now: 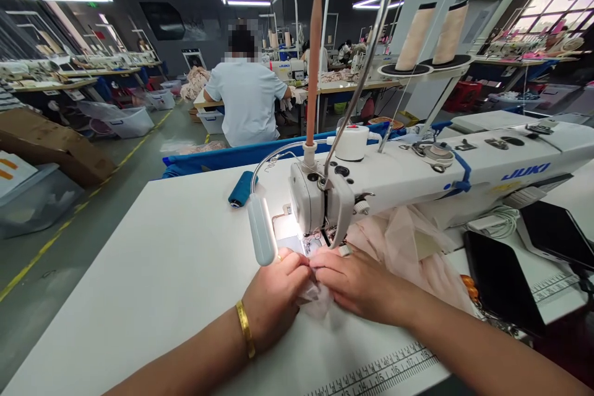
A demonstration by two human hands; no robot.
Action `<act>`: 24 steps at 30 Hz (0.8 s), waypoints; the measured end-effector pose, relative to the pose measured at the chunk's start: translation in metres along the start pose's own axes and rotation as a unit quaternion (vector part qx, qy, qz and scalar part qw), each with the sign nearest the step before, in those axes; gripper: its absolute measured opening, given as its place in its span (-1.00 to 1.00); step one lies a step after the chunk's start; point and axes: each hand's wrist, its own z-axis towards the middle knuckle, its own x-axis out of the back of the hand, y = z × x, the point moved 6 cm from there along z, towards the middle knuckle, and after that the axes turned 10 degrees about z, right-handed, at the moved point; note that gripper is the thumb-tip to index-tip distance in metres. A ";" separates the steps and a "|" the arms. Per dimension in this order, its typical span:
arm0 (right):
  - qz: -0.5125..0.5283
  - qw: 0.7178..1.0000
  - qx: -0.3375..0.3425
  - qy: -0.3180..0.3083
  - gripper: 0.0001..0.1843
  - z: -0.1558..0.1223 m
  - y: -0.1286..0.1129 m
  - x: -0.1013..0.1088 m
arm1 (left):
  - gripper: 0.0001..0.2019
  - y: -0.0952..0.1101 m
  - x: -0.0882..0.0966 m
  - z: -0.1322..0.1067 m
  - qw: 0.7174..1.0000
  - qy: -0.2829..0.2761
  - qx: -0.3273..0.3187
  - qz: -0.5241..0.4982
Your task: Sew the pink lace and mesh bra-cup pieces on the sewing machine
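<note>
Both my hands meet at the needle area of a white JUKI sewing machine (399, 179). My left hand (278, 291), with a gold bracelet (245, 329) at the wrist, has its fingers closed on sheer pale pink fabric. Close beside it, my right hand (355, 275) pinches the same fabric (320, 303), just in front of the presser foot. More of the pink cloth (394, 235) lies bunched to the right, under the machine arm. A small lamp (262, 232) lights the spot. The exact grip of the fingertips is partly hidden.
A teal thread spool (242, 189) lies on the white table (153, 272) behind the lamp. Two dark phones (503, 278) and a coiled white cable (496, 223) are at the right. A ruler strip (385, 377) runs along the front edge. Ahead, a person (250, 99) sits at another machine.
</note>
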 end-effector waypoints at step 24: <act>0.084 0.973 -0.100 0.192 -0.66 0.004 0.011 0.011 | -0.78 -0.034 -0.018 0.013 0.941 -0.147 0.229 -0.203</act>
